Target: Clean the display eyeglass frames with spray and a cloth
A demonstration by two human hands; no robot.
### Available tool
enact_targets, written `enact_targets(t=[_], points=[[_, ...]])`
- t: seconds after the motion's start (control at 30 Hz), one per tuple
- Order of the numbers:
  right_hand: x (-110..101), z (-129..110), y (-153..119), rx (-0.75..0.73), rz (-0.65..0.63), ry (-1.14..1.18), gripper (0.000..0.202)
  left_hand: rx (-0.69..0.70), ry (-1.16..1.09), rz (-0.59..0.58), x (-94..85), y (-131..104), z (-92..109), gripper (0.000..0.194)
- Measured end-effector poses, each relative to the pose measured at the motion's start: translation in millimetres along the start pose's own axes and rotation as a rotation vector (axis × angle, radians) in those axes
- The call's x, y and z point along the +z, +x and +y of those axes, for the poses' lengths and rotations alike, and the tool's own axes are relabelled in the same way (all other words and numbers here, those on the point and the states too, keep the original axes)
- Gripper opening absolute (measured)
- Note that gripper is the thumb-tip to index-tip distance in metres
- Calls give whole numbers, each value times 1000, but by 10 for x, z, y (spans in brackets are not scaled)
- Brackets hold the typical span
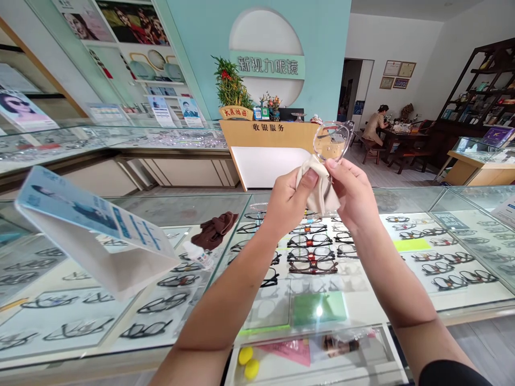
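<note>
Above the glass counter, both hands hold a pair of eyeglasses with a clear frame and dark temple; drops dot the upright lens. My left hand pinches a cream cleaning cloth, its thumb pressed on top, the cloth wrapped over the lower part of the glasses. My right hand grips the glasses by the frame beside the cloth, thumb and fingers closed. The cloth hides the other lens. Below on the counter, left of my left forearm, lie a crumpled brown cloth and a small white bottle.
The glass display counter holds rows of eyeglasses under its top. A folded sign stands on it at left. Beyond are a wooden cashier desk with plants and, at back right, a person seated at a dark table.
</note>
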State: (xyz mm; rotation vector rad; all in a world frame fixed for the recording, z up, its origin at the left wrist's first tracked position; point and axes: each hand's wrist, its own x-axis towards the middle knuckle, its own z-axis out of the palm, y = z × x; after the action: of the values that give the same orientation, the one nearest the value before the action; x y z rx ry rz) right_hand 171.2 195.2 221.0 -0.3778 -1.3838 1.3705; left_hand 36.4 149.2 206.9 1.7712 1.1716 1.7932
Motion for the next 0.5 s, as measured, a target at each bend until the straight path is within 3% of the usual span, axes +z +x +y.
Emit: enact_targets(t=[0.2, 0.5], points=[[-86, -23, 46, -11, -26, -27, 45, -105, -152, -347, -126, 35, 77, 65], [-84, 15, 61, 63, -104, 31, 51, -229, -188, -341, -196, 37, 96, 60]])
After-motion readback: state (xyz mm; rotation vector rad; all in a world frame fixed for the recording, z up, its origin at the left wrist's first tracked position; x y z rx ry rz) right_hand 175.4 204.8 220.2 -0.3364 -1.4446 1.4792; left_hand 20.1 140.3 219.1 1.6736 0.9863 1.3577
